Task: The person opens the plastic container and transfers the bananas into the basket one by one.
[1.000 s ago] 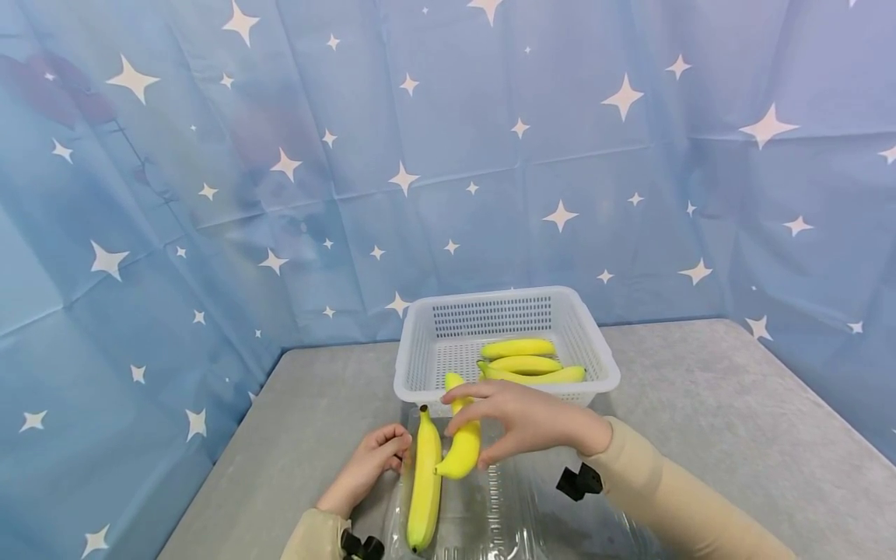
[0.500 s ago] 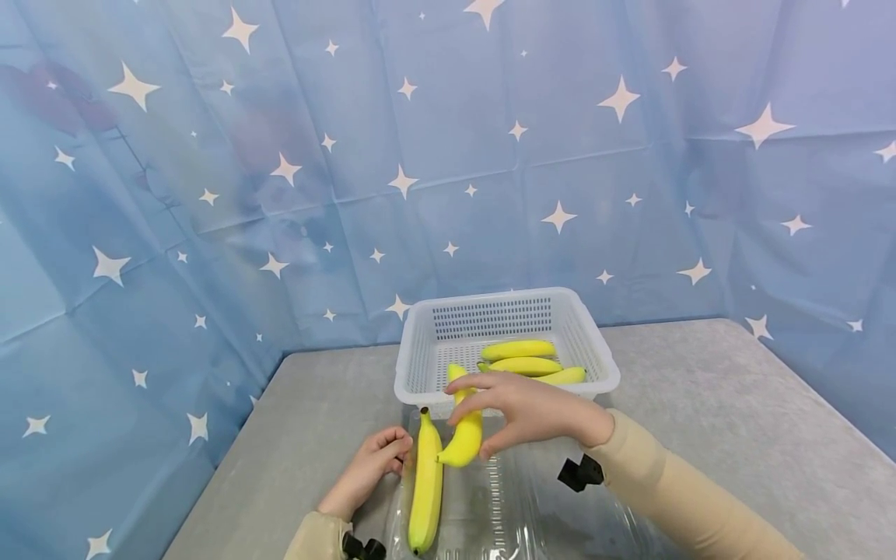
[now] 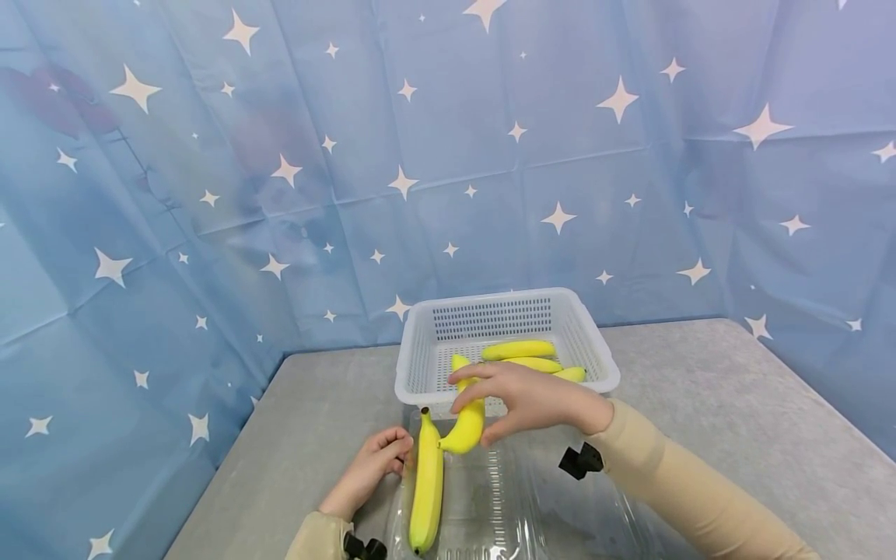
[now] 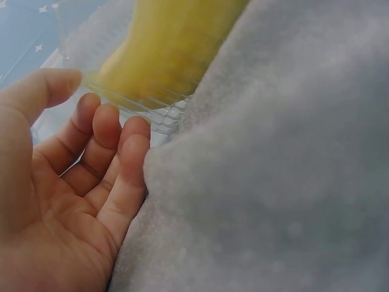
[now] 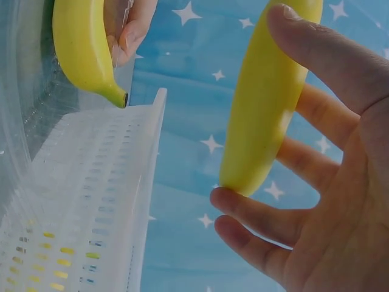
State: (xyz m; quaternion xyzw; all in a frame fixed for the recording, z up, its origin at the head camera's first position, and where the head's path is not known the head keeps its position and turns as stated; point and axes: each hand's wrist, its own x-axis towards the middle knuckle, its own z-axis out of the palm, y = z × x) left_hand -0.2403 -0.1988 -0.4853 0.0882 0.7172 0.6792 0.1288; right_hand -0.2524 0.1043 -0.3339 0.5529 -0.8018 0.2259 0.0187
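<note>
My right hand (image 3: 528, 400) grips a yellow banana (image 3: 467, 426), thumb on one side and fingers on the other, above the far end of a clear plastic container (image 3: 465, 505). The banana's upper end overlaps the basket's front rim in the head view. Another banana (image 3: 425, 498) lies lengthwise along the container's left side, its dark stem pointing away from me. At the container's left edge, my left hand (image 3: 374, 467) pinches the rim between thumb and curled fingers (image 4: 106, 125). Close beyond those fingertips, the lying banana (image 4: 164, 55) shows through the clear wall.
A white perforated basket (image 3: 413, 342) stands behind the container, with three bananas (image 3: 518, 350) visible in it, partly hidden by my right hand. A clear flap (image 3: 581, 513) extends right of the container. Everything rests on a grey tabletop (image 3: 714, 404) before a blue star-patterned curtain (image 3: 448, 155).
My right hand has lifted slightly away from me with the banana, its lower tip rising off from over the container toward the basket. My left hand and the lying banana stay put.
</note>
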